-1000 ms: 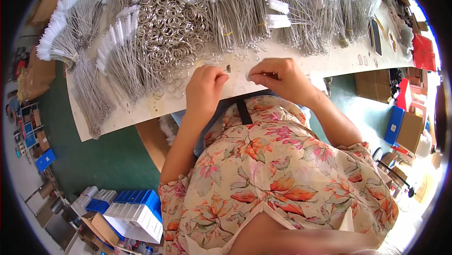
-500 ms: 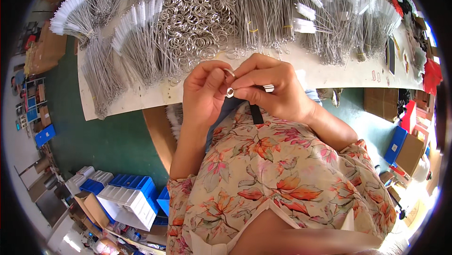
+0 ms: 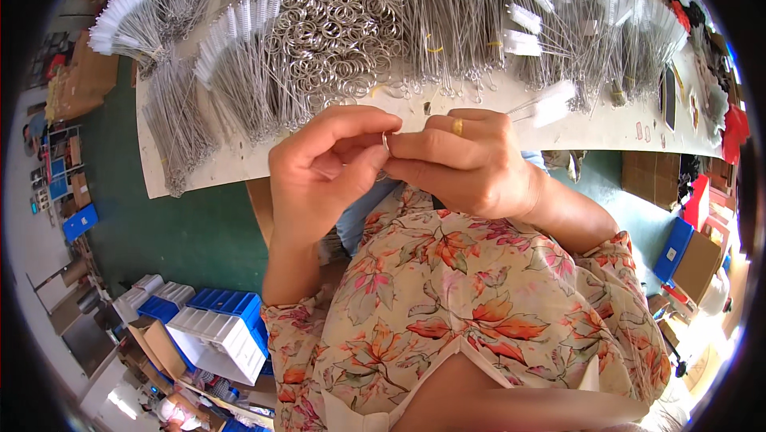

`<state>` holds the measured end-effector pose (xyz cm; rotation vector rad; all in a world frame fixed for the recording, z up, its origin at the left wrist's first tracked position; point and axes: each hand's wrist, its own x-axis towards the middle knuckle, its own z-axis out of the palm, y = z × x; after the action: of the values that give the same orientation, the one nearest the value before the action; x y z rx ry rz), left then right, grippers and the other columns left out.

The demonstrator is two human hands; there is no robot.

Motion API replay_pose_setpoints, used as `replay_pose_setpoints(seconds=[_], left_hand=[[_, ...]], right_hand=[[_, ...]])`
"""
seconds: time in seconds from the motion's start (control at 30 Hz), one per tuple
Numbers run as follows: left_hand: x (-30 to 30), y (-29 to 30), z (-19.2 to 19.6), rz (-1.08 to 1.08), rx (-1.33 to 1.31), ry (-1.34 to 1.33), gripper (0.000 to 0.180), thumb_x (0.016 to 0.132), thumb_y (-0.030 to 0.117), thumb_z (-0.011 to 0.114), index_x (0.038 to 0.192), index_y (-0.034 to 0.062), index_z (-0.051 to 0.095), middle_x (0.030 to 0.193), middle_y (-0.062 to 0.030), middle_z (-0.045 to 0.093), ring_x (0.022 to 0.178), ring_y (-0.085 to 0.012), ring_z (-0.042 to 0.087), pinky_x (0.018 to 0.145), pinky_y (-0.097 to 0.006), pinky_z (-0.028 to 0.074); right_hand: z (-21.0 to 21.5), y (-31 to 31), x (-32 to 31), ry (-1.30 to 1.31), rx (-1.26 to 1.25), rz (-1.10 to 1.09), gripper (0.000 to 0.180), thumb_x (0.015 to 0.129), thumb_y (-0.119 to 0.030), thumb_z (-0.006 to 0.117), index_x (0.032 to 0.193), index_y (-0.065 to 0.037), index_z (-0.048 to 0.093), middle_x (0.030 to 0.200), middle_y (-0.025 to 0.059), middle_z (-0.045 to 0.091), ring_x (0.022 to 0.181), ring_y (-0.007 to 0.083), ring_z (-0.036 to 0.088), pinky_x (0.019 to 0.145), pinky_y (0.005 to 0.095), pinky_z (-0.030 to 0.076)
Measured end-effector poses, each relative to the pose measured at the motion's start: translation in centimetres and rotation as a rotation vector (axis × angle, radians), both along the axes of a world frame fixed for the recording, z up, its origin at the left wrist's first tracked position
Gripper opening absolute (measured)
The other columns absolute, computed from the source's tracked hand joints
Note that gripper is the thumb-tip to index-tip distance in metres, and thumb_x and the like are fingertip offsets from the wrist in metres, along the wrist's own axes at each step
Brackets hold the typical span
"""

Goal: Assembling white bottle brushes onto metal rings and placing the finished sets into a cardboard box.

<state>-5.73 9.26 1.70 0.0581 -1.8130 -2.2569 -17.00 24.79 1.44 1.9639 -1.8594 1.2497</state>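
Just in front of the table edge, both my hands meet around a small shiny metal ring. My left hand pinches the ring between thumb and forefinger. My right hand has its fingers closed at the ring's other side, with a yellow band on one finger. Past its knuckles, a white-bristled wire brush sticks out to the right, its thin wire stem running back behind the hand. The stem's other end is hidden by my fingers, and whether it meets the ring cannot be seen.
A heap of loose metal rings lies at the middle of the pale table. Bundles of wire brushes flank it on both sides. A dark flat object lies at right. Blue and white bins stand lower left.
My left hand has shifted left and slightly lower. A white brush now shows beyond my right hand, where bare table was. The small metal piece between my fingers is now hidden.
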Motion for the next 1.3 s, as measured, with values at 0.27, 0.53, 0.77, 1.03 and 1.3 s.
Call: replay_pose_setpoints(seconds=[0.27,0.53,0.77,1.03,1.3], left_hand=[[-0.3,0.8,0.3,0.444,-0.59,0.329,0.03,0.072,-0.009,0.061,0.102,-0.0076,0.06,0.098,-0.0187,0.061,0.079,-0.0201,0.064,0.066,-0.024,0.052],[-0.1,0.4,0.1,0.423,-0.666,0.27,0.031,0.073,-0.01,0.06,0.103,-0.0081,0.06,0.099,-0.0184,0.061,0.08,-0.0186,0.063,0.068,-0.025,0.052],[0.2,-0.4,0.1,0.212,-0.37,0.194,0.031,0.074,-0.011,0.059,0.105,-0.0088,0.058,0.105,-0.0177,0.059,0.085,-0.0173,0.062,0.074,-0.025,0.051],[0.3,0.0,0.3,0.288,-0.467,0.241,0.03,0.075,-0.01,0.06,0.104,-0.0083,0.058,0.102,-0.0174,0.06,0.087,-0.0186,0.062,0.076,-0.026,0.052],[0.4,-1.6,0.5,0.077,-0.039,-0.056,0.027,0.078,-0.009,0.057,0.105,-0.0103,0.057,0.099,-0.0153,0.061,0.086,-0.0166,0.062,0.076,-0.026,0.052]], right_hand=[[2.8,-0.9,-0.3,-1.371,0.185,0.141,0.013,0.084,-0.011,0.062,0.092,0.0,0.066,0.082,0.0035,0.06,0.063,0.0052,0.054,0.054,0.0195,0.045],[2.4,-1.8,-0.9,-1.372,0.297,0.15,0.015,0.082,-0.014,0.065,0.09,0.0,0.066,0.073,0.0027,0.063,0.058,0.0053,0.052,0.051,0.0193,0.044],[3.5,-1.7,-2.5,-1.154,0.523,0.116,0.015,0.079,-0.014,0.068,0.085,-0.001,0.068,0.066,0.0021,0.061,0.051,0.0059,0.051,0.048,0.0194,0.043],[2.7,-1.8,-2.9,-1.411,0.641,0.267,0.014,0.08,-0.014,0.067,0.084,-0.001,0.067,0.066,0.0006,0.06,0.051,0.0045,0.052,0.041,0.0171,0.036],[1.9,-1.7,-2.0,-1.484,0.567,0.306,0.014,0.084,-0.015,0.062,0.085,-0.002,0.064,0.072,0.0015,0.059,0.053,0.0046,0.052,0.041,0.0165,0.034]])
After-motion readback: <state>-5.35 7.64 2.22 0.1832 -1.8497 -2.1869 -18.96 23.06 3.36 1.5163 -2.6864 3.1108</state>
